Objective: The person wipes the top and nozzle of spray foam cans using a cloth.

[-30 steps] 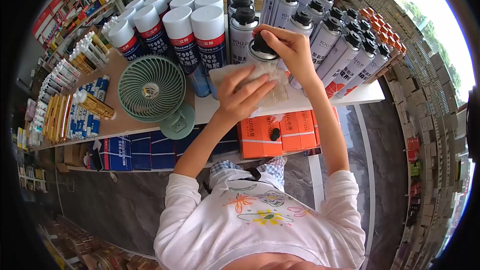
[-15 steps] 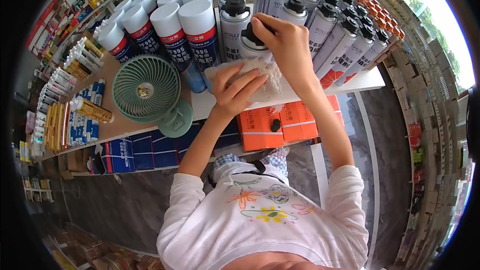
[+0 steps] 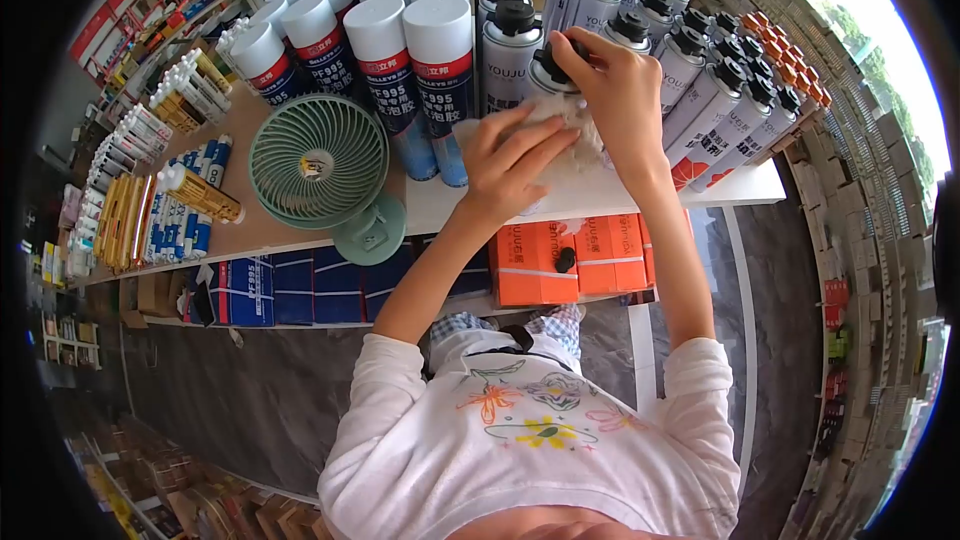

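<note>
My right hand [image 3: 620, 90] is closed on the black cap of a foam can [image 3: 553, 76] near the front of the can rows. A pale, fluffy cloth [image 3: 575, 135] lies against that can's side, with the fingers of my left hand [image 3: 510, 165] pressing it there. Most of the can's body is hidden by the cloth and my hands. Just left of it stands a similar black-capped can [image 3: 512, 45], and beyond that are white-capped blue cans [image 3: 440, 70].
A green fan [image 3: 318, 162] stands on the white-edged shelf [image 3: 640, 195] at the left. Markers [image 3: 190, 195] fill the far left. More black-capped cans [image 3: 735, 100] stand at the right. Orange boxes [image 3: 535, 265] and blue boxes [image 3: 290, 290] sit below.
The view has shifted, so the shelf and cans appear further right. My right hand stays at the can's cap, and my left hand with the cloth remains against its side.
</note>
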Demonstrator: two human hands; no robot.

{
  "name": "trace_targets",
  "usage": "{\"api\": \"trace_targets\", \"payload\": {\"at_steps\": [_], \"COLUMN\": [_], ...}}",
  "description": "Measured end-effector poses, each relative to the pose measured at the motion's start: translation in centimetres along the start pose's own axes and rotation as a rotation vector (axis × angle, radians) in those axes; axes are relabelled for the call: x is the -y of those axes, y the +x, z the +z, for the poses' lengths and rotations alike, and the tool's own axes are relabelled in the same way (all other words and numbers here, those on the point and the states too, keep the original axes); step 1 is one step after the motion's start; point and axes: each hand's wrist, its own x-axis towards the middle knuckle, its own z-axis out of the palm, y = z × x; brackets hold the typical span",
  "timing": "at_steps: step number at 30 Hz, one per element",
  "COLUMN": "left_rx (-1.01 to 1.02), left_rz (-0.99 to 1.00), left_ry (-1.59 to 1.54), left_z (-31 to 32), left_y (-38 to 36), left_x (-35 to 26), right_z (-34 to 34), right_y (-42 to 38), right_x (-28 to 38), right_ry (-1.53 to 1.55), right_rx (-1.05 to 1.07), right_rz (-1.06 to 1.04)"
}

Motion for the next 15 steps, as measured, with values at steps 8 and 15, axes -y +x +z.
{"api": "trace_targets", "payload": {"at_steps": [8,15], "left_rx": [0.276,0.281], "left_rz": [-0.094,-0.148], "left_ry": [-0.097,-0.186], "left_z": [-1.2,-2.9], "left_y": [-8.8,-6.5], "left_x": [-0.5,-0.5], "right_z": [-0.2,-3.7], "right_y": [0.3,4.5], "right_x": [-0.6,-4.0], "right_ry": [-0.039,0.387], "right_rx": [-0.054,0.766], "right_rz": [-0.103,-0.096]}}
